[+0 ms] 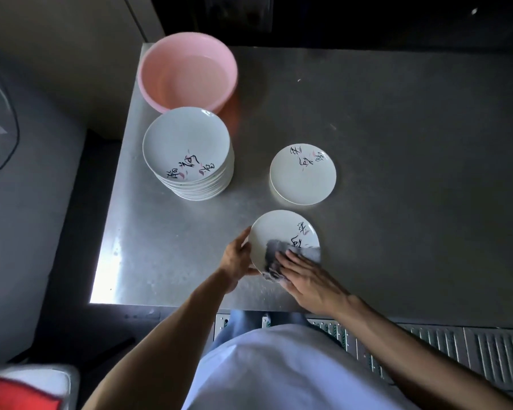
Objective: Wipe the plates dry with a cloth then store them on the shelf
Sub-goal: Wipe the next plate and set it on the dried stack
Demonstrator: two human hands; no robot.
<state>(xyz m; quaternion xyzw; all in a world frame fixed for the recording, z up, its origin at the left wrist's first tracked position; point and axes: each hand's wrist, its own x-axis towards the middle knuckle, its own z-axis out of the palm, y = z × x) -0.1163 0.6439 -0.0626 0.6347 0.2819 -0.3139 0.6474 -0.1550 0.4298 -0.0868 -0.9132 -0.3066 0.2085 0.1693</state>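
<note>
A white plate with black brush lettering [279, 232] is held above the near edge of the steel table. My left hand [239, 261] grips its left rim. My right hand [308, 279] presses a grey cloth [274, 255] flat against the plate's near face. A tall stack of the same plates [187, 149] stands at the left of the table. One single plate [302, 176] lies flat to the right of the stack.
A pink plastic basin [187, 72] stands behind the stack at the table's far left corner. The steel table [412, 173] stretches to the right. A ridged metal floor grate [456, 347] lies below the near edge. No shelf is in view.
</note>
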